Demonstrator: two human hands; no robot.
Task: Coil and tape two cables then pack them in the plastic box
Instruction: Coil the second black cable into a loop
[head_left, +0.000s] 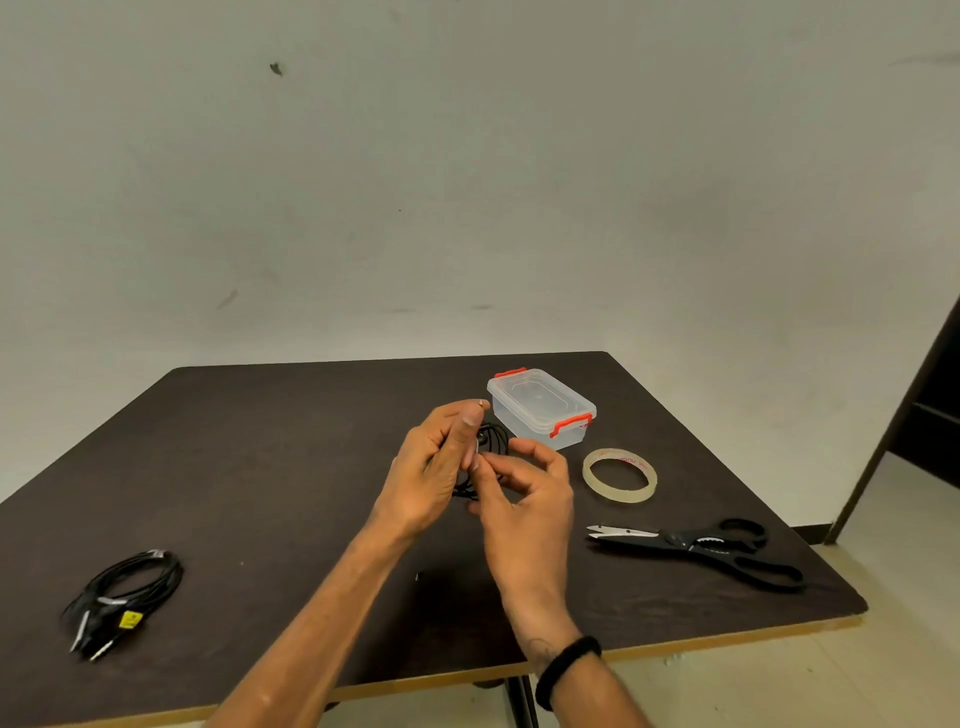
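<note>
Dark table (260, 441), both hands raised over its middle.
Left hand (431, 467) grips a black cable coil (493, 441); right hand (524, 493) fingers pinch its strands.

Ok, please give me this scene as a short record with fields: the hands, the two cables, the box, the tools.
left hand: holds the black cable coil above the table
right hand: fingers at the same coil
second cable: coiled, lying on table, near left
plastic box: lid on, red latches
tape roll: flat, right of hands
scissors: lying near the tape
</note>
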